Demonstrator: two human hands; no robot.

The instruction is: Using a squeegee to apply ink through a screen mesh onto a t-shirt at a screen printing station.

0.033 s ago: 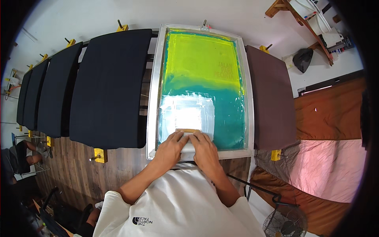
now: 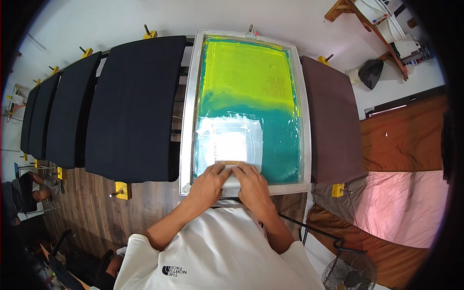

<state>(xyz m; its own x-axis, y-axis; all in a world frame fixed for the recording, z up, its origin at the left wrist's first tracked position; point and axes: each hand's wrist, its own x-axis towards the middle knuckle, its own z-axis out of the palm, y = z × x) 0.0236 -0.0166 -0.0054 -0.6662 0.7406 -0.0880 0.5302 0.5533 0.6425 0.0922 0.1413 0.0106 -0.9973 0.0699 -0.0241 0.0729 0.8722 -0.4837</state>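
Note:
A squeegee with a tan edge (image 2: pixel 233 163) rests low on a screen-printing frame (image 2: pixel 186 140), close to my body. My left hand (image 2: pixel 207 187) is closed round its left part, and my right hand (image 2: pixel 252 185) grips the right part. Their fingertips nearly meet in the middle, and most of the squeegee is hidden under them. White ink (image 2: pixel 229 137) covers a rectangular patch of mesh just beyond it. Around that patch the screen is teal (image 2: pixel 280 140), turning yellow-green (image 2: pixel 246 67) toward the far end, with faint lettering there.
Dark cloth-covered boards (image 2: pixel 135 111) stand in a row to the left, and a brown-purple one (image 2: pixel 333 121) is at the right. Yellow clamps (image 2: pixel 123 190) stick out from their ends. A wire fan (image 2: pixel 349 273) is at lower right. Another person's leg (image 2: pixel 41 194) shows at far left.
Both hands have drawn the squeegee slightly nearer my body. The frame and the boards have stayed put.

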